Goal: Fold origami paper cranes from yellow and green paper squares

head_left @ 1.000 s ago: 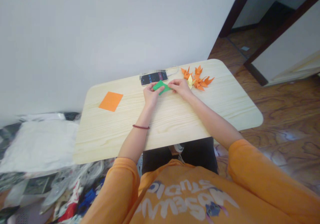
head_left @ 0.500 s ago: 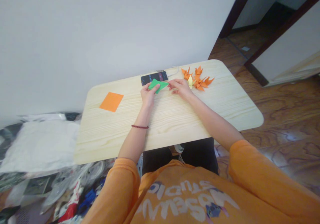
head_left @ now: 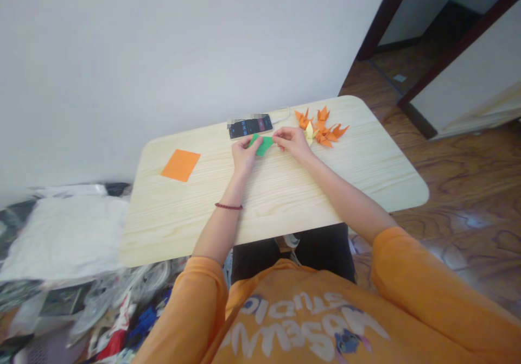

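Note:
A small folded green paper lies at the far middle of the light wooden table. My left hand pinches its left edge with closed fingers. My right hand pinches its right edge, fingers closed too. A dark phone lies just behind the paper, with a white cable running off to its right.
A flat orange paper sheet lies at the table's left. Several folded orange paper figures and a pale yellow one sit right of my right hand. A white wall stands behind the table. Cluttered bags and a white cushion lie on the floor at left.
The green paper has been folded smaller and now sits between both hands; half a second ago only my left hand held it raised near the phone.

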The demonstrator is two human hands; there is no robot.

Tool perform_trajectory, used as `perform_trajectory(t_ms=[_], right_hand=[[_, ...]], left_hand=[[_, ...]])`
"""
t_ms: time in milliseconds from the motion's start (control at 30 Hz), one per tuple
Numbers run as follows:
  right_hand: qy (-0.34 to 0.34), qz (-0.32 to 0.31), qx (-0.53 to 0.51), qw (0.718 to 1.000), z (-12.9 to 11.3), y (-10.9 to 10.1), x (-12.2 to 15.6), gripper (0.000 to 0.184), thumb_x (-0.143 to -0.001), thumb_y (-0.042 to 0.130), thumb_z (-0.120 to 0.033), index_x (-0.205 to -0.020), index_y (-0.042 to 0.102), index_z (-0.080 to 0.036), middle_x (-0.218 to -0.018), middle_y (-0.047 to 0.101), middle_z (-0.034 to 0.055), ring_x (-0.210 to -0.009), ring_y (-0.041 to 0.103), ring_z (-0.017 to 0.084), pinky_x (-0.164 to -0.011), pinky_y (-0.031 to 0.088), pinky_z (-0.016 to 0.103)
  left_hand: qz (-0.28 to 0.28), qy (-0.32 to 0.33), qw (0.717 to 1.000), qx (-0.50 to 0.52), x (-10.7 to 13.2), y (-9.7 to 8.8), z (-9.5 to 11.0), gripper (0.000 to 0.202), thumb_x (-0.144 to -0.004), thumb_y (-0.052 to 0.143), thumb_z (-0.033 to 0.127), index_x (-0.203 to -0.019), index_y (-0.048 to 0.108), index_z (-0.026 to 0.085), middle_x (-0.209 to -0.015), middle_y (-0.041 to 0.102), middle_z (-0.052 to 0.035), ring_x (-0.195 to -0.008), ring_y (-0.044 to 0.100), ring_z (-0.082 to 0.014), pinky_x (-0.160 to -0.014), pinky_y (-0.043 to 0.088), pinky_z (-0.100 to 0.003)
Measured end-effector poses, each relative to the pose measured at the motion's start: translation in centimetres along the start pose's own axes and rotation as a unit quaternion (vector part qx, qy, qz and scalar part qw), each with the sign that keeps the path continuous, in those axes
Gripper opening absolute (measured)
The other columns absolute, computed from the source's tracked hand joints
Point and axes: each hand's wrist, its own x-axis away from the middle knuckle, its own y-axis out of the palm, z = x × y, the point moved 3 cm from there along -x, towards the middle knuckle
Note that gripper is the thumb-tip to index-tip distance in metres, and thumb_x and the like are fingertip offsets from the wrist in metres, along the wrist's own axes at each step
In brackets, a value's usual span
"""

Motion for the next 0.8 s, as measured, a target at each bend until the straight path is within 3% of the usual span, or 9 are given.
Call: perform_trajectory(t_ms=[267, 467, 600, 800], right_hand=[[0.056, 0.025, -0.043, 0.997, 0.7, -0.3, -0.4, 0.024, -0.068, 0.075, -0.03, -0.064, 0.056, -0.017, -0.05, 0.052, -0.0057, -0.044, 0.044, 0.006, -0.042, 0.034, 0.019], [0.095, 0.065, -0.062, 0.991, 0.4, -0.6, -0.4, 0.018, -0.073, 0.069, -0.017, -0.062, 0.054, -0.017, -0.048, 0.05, -0.0056, -0.043, 0.043, 0.006, -0.042, 0.033, 0.019], [0.102, 0.088, -0.055, 0.989, 0.3, -0.9, -0.5, 0.019, -0.076, 0.064, -0.01, -0.062, 0.053, -0.017, -0.048, 0.049, -0.0053, -0.042, 0.042, 0.006, -0.042, 0.03, 0.019], [0.115, 0.101, -0.032, 0.988, 0.1, -1.1, -0.5, 0.022, -0.078, 0.058, -0.004, -0.059, 0.054, -0.016, -0.046, 0.048, -0.0045, -0.042, 0.041, 0.007, -0.042, 0.03, 0.019]], left_hand=[[-0.039, -0.073, 0.997, -0.004, 0.0, 0.0, 0.0, 0.014, -0.066, 0.071, 0.026, -0.073, 0.072, 0.014, -0.068, 0.071, -0.0033, -0.061, 0.065, -0.0147, -0.053, 0.052, -0.025], [-0.132, -0.095, 0.985, 0.055, -0.5, -0.1, -0.4, 0.018, -0.069, 0.071, 0.02, -0.086, 0.072, 0.016, -0.087, 0.075, -0.0054, -0.085, 0.07, -0.0195, -0.077, 0.057, -0.031], [-0.191, -0.123, 0.969, 0.095, -0.3, -0.3, 0.1, 0.035, -0.072, 0.068, 0.014, -0.107, 0.067, 0.017, -0.106, 0.073, -0.0084, -0.104, 0.067, -0.0221, -0.092, 0.054, -0.036], [-0.233, -0.139, 0.956, 0.111, -0.1, -0.7, 1.3, 0.053, -0.072, 0.062, 0.005, -0.123, 0.057, 0.018, -0.117, 0.069, -0.0087, -0.11, 0.065, -0.0195, -0.102, 0.047, -0.037]])
